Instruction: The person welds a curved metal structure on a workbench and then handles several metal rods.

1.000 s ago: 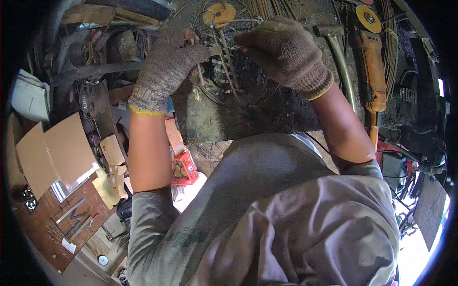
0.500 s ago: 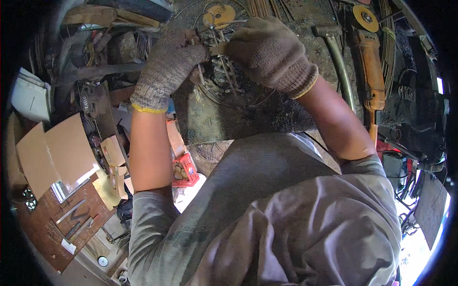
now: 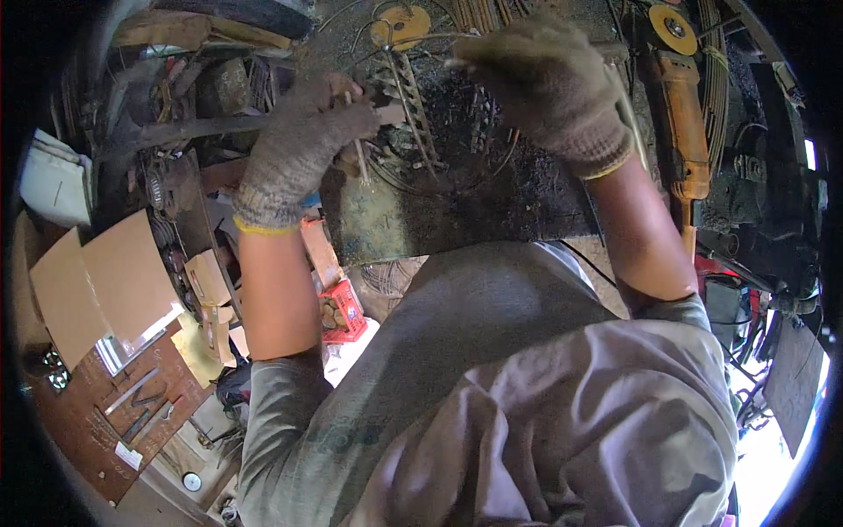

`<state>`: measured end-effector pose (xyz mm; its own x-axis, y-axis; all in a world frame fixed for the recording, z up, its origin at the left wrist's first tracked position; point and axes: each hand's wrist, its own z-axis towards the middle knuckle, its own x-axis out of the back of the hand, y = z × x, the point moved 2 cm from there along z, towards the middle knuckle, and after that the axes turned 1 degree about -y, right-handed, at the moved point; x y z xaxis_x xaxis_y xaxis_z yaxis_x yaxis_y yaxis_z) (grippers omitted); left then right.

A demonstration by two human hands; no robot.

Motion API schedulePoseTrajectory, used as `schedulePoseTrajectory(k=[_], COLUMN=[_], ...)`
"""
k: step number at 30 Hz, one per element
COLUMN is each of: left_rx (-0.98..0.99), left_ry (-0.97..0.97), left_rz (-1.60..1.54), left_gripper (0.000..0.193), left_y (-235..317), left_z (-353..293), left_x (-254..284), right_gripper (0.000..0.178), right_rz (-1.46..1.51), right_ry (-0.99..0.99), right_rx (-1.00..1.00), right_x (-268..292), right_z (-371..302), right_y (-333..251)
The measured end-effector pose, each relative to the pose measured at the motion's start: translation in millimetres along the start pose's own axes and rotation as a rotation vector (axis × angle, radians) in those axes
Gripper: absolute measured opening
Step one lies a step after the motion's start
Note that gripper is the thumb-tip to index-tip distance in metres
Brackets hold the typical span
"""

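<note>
Clamping a thin rod (image 3: 361, 162) over the surface (image 3: 518, 215) with my left hand (image 3: 318, 123), I see my blurred right hand (image 3: 544, 83) partly hiding a hammer (image 3: 628, 114) beside a grinder (image 3: 683, 123); I can't tell that hand's fingers.

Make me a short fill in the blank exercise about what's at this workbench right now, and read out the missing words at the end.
1. The left hand holds a thin metal rod; like the right hand, it wears a knitted ____.
2. The hammer lies between the orange angle grinder and the ____ hand.
3. The small carton beside the left forearm is mostly ____ in colour.

Missing words: glove; right; red.
</note>
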<state>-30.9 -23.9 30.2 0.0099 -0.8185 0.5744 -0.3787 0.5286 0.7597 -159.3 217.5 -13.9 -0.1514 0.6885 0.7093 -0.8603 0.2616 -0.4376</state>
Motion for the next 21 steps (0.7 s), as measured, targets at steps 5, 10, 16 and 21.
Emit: schedulePoseTrajectory(k=[5,10,16,21], left_rx=[0.060,-0.044,-0.068,-0.090], left_ry=[0.052,0.098,0.109,0.104], left_rz=[0.010,0.132,0.154,0.190], left_gripper=[0.023,0.022,0.019,0.019], left_y=[0,-8,-4,-9], left_z=[-3,0,1,5], left_x=[-12,-11,-13,-11], right_gripper=[0.021,0.022,0.025,0.030], right_rz=[0.047,0.042,0.027,0.046], right_ry=[0.020,-0.018,-0.128,-0.044], right_rx=[0.023,0.041,0.020,0.102], right_x=[-12,-15,-15,-22], right_z=[-10,-12,-16,-20], right_y=[-10,-14,-19,-21])
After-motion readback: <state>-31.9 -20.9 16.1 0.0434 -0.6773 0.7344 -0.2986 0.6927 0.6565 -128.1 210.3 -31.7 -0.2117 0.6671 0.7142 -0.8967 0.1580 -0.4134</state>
